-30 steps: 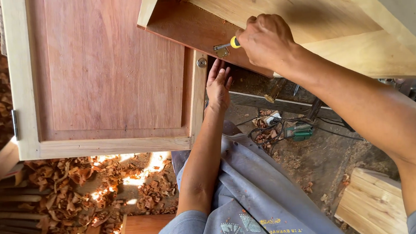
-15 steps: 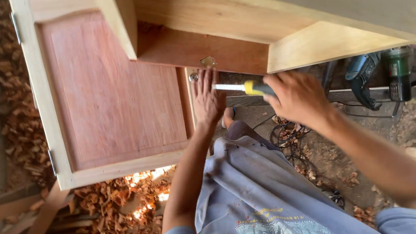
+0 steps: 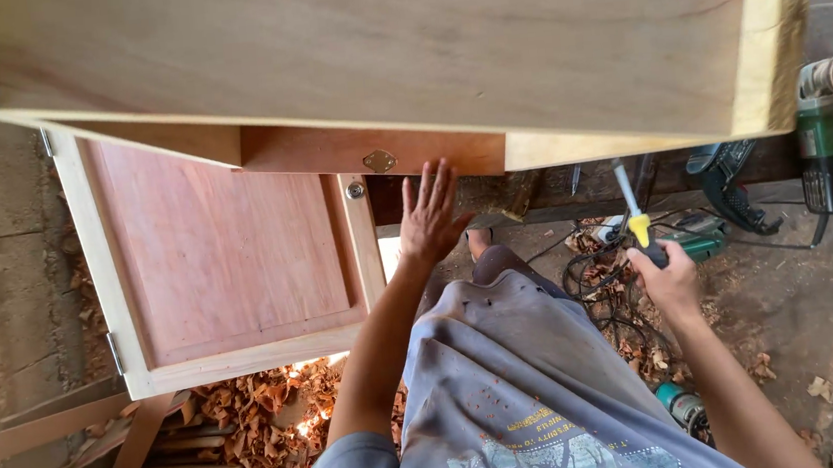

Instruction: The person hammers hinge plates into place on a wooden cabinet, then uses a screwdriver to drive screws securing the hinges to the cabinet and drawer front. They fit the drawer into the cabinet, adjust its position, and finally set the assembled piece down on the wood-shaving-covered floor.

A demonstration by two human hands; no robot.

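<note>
A pale wooden cabinet [image 3: 371, 57] is seen across the top of the frame, its reddish panelled door [image 3: 223, 266] swung open at the left. A small brass plate [image 3: 379, 161] is fixed on the reddish rail at upper centre. The left hand [image 3: 428, 221] is spread flat, fingers apart, near the door's edge just below that plate, with nothing gripped. The right hand [image 3: 668, 277], right of centre, is closed around a yellow-and-black screwdriver [image 3: 634, 215], shaft pointing up toward the cabinet's underside. A green angle grinder [image 3: 825, 143] lies at the far right.
</note>
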